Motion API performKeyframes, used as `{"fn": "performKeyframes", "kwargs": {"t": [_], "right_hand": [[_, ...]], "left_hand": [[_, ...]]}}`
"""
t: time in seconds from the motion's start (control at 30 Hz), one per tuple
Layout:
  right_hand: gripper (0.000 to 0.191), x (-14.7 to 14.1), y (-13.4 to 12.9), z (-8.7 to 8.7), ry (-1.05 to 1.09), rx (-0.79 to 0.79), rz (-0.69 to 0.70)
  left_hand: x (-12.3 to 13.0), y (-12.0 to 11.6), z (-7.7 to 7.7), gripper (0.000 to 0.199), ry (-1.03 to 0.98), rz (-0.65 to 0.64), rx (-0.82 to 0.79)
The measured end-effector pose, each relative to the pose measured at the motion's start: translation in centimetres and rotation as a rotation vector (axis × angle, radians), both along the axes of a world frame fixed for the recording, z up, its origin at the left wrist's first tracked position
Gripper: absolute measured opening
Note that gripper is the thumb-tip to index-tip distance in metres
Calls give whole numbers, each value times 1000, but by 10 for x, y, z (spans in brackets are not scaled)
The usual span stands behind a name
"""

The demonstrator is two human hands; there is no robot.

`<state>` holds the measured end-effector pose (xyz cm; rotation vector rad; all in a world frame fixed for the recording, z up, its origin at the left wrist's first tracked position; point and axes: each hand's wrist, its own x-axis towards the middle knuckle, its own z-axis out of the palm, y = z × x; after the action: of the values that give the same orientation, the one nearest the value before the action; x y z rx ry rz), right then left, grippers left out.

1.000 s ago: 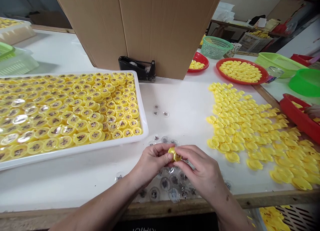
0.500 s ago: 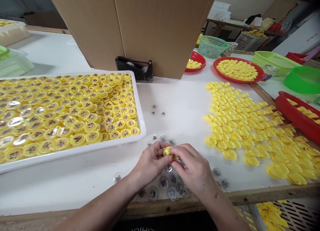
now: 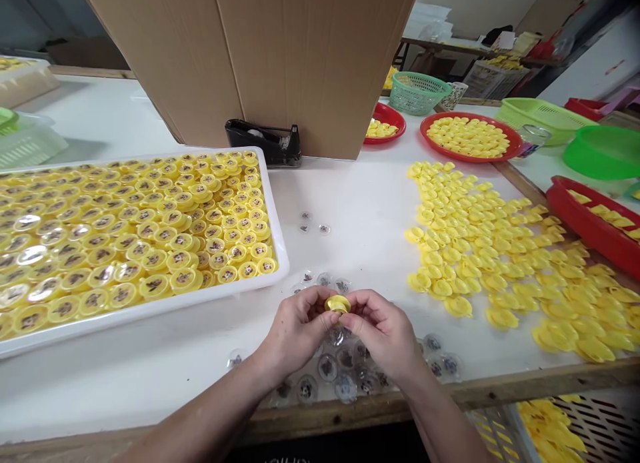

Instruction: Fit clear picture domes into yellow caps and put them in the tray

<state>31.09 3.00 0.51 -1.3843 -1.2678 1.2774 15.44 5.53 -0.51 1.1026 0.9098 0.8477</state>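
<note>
**A:** What are the hands doing?

**B:** Both are pinching a round yellow plastic cap. The left hand and the right hand are close together, with their curled fingers gripping the cap from either side.

**A:** Where is the cap?

**B:** It's held just above the white table, near the front edge, over a scatter of clear round capsules with dark printed pictures inside.

**A:** What's on the left?

**B:** Along the left side of the table, a white tray is packed with yellow capped discs under clear domes.

**A:** And on the right?

**B:** Loose yellow pieces cover a wide patch towards the right edge. Near the back edge, a red plate holds more of them, and a black tape dispenser stands against a cardboard box.
</note>
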Motion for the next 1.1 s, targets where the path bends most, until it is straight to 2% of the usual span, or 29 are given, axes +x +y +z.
{"fn": "performKeyframes", "kwargs": {"t": [0.13, 0.2, 0.27, 0.37, 0.4, 0.47, 0.53, 0.6, 0.63, 0.7, 0.73, 0.83, 0.9, 0.97, 1.1], "right_hand": [[16, 2, -1, -3, 60, -65, -5], [20, 7, 1, -5, 73, -114, -18], [23, 12, 4, -6, 92, -141, -52], [27, 13, 10, -3, 147, -144, -102], [27, 11, 12, 0, 166, -146, -102], [28, 5, 15, 4, 211, -151, -89], [29, 0, 19, 8, 271, -155, -75], [35, -1, 22, 9, 321, -145, -96], [40, 1, 24, 7, 329, -131, -123], [47, 8, 27, 2, 302, -97, -198], [48, 13, 28, -2, 278, -80, -238], [48, 22, 29, -15, 224, -69, -313], [47, 22, 28, -20, 202, -65, -355], [45, 17, 28, -22, 175, -31, -405], [41, 7, 29, -22, 168, 39, -451]], "left_hand": [[2, -2, -2, 22, 59, 0, 25], [3, -3, 2, 23, 146, -11, 87], [2, -4, 10, 37, 290, -19, 234], [-1, -4, 31, 61, 566, -70, 587], [-2, -3, 39, 58, 643, -107, 706], [-4, 4, 51, 40, 747, -185, 885], [-7, 18, 60, 23, 793, -260, 979], [-15, 40, 67, 16, 850, -284, 1011], [-21, 54, 71, 15, 904, -255, 1003], [-39, 91, 79, 18, 1057, -113, 947], [-49, 111, 83, 22, 1167, -2, 876], [-81, 175, 90, 34, 1335, 234, 753], [-97, 210, 86, 34, 1411, 312, 705], [-106, 236, 77, 32, 1477, 353, 681], [-111, 262, 55, 28, 1571, 376, 692]]}}
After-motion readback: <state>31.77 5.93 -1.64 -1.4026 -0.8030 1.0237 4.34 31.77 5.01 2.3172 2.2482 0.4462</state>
